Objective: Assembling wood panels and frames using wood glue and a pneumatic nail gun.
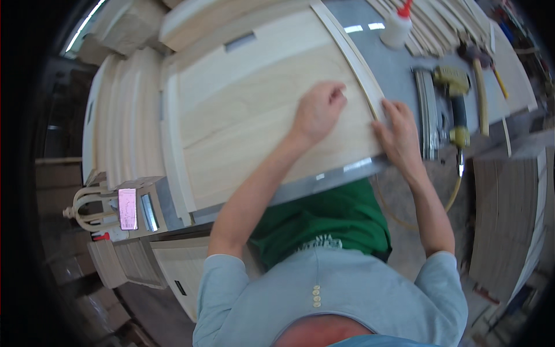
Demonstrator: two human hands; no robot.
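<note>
A pale wooden panel lies in front of me on the grey table, with a small rectangular slot near its far side. Along its right edge runs a narrow light wooden strip. My right hand pinches the near end of this strip at the panel's corner, thumb on the inner side and fingers on the outer. Over the panel, left of the strip, is my left hand with its fingers curled closed. Whatever those fingers may hold is hidden.
Right of the panel lie a nail gun with an air hose, a hammer and a yellow pencil. A red-capped white bottle stands near loose strips. Wooden pieces and a phone are at left.
</note>
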